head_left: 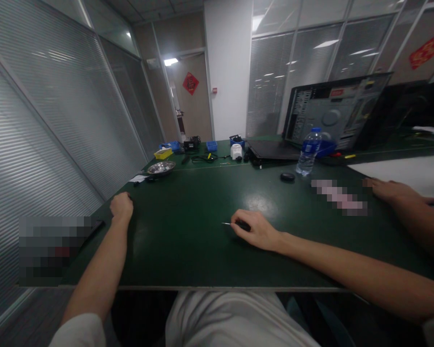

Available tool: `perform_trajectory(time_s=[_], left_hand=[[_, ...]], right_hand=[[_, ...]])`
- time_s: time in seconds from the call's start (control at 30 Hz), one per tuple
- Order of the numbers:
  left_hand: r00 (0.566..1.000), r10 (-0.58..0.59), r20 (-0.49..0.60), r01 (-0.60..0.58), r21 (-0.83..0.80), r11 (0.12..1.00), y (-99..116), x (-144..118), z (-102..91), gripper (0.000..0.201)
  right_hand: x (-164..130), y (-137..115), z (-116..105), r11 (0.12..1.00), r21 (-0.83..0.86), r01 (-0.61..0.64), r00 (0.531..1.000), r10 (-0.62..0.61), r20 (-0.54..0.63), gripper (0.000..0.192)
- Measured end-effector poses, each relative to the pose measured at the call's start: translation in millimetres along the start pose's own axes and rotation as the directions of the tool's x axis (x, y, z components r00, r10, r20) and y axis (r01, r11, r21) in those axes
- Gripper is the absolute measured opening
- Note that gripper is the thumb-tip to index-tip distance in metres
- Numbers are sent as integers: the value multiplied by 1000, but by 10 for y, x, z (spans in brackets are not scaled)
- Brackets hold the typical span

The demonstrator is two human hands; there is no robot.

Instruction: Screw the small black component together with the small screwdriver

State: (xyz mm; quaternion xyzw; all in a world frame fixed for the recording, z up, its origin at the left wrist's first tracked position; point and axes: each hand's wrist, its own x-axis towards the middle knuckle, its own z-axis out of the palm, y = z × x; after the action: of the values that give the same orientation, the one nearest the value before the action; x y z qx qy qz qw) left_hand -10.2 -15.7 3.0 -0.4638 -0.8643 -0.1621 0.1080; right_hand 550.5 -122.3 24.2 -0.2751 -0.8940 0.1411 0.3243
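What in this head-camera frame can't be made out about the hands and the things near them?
- Right hand: its grip covers a thin tool; only the tip shows.
- Left hand: closed fist; contents hidden.
- Pixelated patches beside the left forearm and near a co-worker's hand: blurred out.
- Small dark object by the water bottle: too small.

Water bottle (308, 152), steel bowl (161, 167), open computer case (334, 112).

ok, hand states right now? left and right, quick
Left hand: closed in a fist, resting on the green table; contents cannot be told.
Right hand: closed on a small screwdriver.
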Motion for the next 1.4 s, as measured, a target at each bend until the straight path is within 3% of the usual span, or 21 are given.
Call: perform_trajectory(time_s=[0.2,0.43,0.53,0.63,0.7,0.77,0.87,0.97,1.03,1.07,1.13,1.27,1.4], left_hand=[[999,-36,-11,36,-21,999,35,-53,-42,36],[999,23,-34,-23,-7,1000,45,-104,-117,35],[994,100,-42,-100,-8,995,108,-110,-141,36],[960,280,-7,-280,-86,956,326,-166,-202,33],[907,416,63,-396,-207,895,581,-275,-271,32],[816,562,131,-486,-371,791,905,-469,-351,32],[579,808,110,-596,-619,512,1429,-918,-474,31],[351,934,62,-576,-772,267,1869,-1465,-595,31],[230,973,35,-541,-826,157,2065,-1793,-665,35],[194,981,22,-525,-842,123,2131,-1926,-690,35],[181,983,-3,-506,-858,90,2204,-2114,-715,36],[259,966,-16,-465,-878,110,2213,-2203,-680,42],[290,957,-1,-478,-866,144,2193,-2158,-649,38]], right_hand=[[-1,2,-9,1000,-5,-6,1000,6,7,13],[-8,14,5,1000,0,1,1000,-1,4,12],[-14,25,13,1000,-3,-3,1000,3,8,11],[-14,35,18,1000,-21,-8,1000,9,16,12],[-8,39,20,999,-36,-21,1000,22,22,13],[0,45,23,997,-61,-43,999,45,25,14],[12,62,27,989,-113,-94,995,98,29,13],[18,82,34,978,-151,-146,988,153,34,11],[19,93,41,970,-171,-171,984,178,27,10],[18,97,44,967,-179,-180,982,187,22,9],[16,102,50,961,-194,-195,980,201,10,8],[12,109,51,953,-214,-216,975,221,1,6],[16,114,43,954,-213,-210,976,218,15,4]])
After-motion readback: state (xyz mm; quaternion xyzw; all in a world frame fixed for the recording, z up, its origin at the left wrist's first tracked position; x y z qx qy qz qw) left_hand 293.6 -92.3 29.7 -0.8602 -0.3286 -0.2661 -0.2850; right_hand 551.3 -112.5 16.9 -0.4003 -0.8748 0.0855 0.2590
